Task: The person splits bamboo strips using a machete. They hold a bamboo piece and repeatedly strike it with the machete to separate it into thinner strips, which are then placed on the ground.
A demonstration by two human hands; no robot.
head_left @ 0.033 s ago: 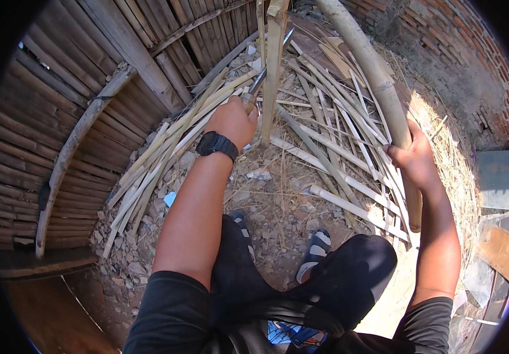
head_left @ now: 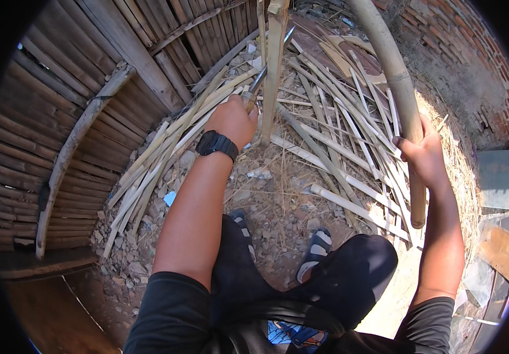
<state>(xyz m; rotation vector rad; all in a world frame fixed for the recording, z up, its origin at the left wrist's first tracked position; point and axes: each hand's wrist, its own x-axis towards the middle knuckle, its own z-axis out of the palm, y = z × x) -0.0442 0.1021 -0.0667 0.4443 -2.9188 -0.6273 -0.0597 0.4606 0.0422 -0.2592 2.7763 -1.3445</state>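
My left hand (head_left: 231, 123), with a black watch on the wrist, is closed round the wooden handle of a long knife (head_left: 258, 81). Its blade slants up and away, passing behind an upright wooden post (head_left: 274, 76), and the tip shows past the post's right side. On the right, my right hand (head_left: 426, 154) grips a thick bamboo pole (head_left: 397, 76) near its lower end. The pole runs up past the top edge of the view, so its far end is hidden. Below it lie many split bamboo strips (head_left: 349, 177).
More bamboo strips (head_left: 166, 159) lie at the left beside a slatted bamboo wall (head_left: 59, 135). Rubble and dry straw cover the ground round my feet. A brick wall (head_left: 461, 47) rises at the far right, with flat boards (head_left: 502, 248) lower down.
My right hand and the bamboo pole have shifted to the right, the upper part of the pole most. My left hand and the knife have stayed in place.
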